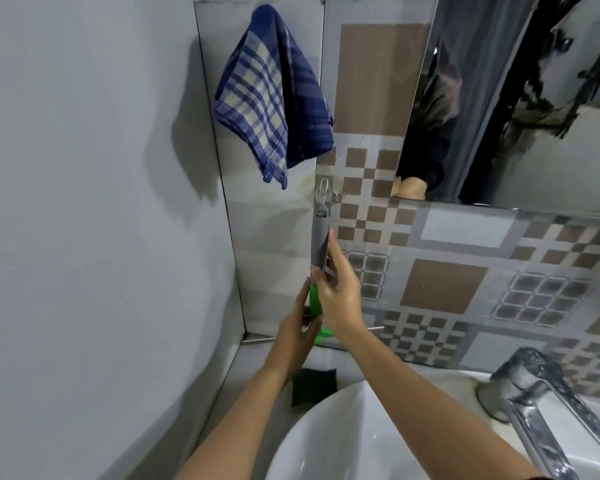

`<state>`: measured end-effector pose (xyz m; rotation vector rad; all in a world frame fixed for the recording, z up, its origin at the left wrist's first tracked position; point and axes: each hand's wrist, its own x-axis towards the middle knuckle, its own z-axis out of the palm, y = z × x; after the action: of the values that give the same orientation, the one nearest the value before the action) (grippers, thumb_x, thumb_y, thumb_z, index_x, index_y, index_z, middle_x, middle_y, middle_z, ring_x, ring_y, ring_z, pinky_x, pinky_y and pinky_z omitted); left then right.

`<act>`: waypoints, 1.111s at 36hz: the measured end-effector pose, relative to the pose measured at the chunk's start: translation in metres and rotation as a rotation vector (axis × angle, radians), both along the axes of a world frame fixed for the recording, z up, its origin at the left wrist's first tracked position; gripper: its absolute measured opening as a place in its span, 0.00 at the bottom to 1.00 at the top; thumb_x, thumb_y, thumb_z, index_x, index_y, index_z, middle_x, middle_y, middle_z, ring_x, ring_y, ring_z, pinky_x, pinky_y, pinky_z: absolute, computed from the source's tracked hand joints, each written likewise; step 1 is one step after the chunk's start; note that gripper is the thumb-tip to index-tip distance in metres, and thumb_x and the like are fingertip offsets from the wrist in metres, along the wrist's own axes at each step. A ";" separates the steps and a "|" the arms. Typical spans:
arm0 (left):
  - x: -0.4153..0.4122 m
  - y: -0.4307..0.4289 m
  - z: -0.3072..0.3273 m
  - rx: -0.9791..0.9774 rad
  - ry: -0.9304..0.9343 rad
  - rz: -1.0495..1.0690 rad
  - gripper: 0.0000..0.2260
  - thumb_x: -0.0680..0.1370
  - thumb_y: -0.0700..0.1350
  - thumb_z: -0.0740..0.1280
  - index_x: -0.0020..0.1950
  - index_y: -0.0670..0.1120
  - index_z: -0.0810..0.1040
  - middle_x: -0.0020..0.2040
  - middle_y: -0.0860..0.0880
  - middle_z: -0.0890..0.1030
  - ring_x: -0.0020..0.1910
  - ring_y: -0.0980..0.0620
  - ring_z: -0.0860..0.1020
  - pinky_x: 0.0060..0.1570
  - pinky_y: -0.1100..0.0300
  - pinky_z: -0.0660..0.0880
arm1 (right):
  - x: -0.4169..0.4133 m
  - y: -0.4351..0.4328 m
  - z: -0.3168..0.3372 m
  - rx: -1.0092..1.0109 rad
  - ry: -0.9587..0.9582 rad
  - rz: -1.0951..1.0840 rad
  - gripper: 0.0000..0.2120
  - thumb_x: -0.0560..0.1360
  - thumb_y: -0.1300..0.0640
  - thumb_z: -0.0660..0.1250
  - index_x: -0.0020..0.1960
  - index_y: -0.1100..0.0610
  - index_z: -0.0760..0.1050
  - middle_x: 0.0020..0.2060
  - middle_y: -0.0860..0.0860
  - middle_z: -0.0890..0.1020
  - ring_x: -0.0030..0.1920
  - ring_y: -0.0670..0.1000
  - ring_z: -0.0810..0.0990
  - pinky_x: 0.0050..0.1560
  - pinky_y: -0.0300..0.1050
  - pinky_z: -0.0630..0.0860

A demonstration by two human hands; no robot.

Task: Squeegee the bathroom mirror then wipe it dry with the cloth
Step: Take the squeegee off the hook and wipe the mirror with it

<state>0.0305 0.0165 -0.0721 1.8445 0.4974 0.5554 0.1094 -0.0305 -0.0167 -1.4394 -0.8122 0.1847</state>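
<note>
Two bare forearms are seen, with no sleeves, watch or rings on them. The left hand [297,329] and right hand [340,296] are bare too, with no gloves. A thin strip of reddish cloth is seen by the right elbow

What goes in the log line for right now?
both hands on hanging squeegee | cloth on wall | mirror untouched

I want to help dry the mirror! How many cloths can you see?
1: the blue checked cloth hangs high on the wall, left of the mirror. A dark green pad lies beside the sink, but that looks like a sponge.
</note>
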 end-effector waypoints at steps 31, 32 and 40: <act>-0.043 -0.082 0.146 0.753 -0.052 -0.163 0.28 0.81 0.40 0.55 0.72 0.66 0.50 0.47 0.52 0.69 0.39 0.55 0.69 0.44 0.61 0.72 | 0.044 -0.216 0.150 0.160 -0.243 -0.098 0.27 0.64 0.60 0.78 0.59 0.51 0.72 0.54 0.48 0.78 0.54 0.45 0.78 0.57 0.39 0.76; -0.043 -0.085 0.151 0.774 -0.051 -0.170 0.27 0.81 0.40 0.55 0.72 0.67 0.51 0.45 0.53 0.68 0.37 0.56 0.68 0.41 0.62 0.70 | 0.050 -0.231 0.151 0.093 -0.291 -0.117 0.25 0.63 0.59 0.78 0.56 0.52 0.74 0.49 0.47 0.79 0.50 0.43 0.79 0.55 0.37 0.76; -0.021 -0.130 0.185 0.988 -0.047 -0.207 0.23 0.81 0.42 0.55 0.69 0.65 0.56 0.40 0.56 0.66 0.38 0.57 0.65 0.39 0.61 0.65 | 0.079 -0.326 0.150 -0.405 -0.884 -0.214 0.14 0.68 0.55 0.74 0.52 0.56 0.78 0.43 0.50 0.81 0.43 0.51 0.78 0.45 0.44 0.77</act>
<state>0.0098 -0.1137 0.1129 2.7602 -0.0489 0.7748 0.1884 -0.3568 0.1333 -2.0062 -1.3673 -0.5200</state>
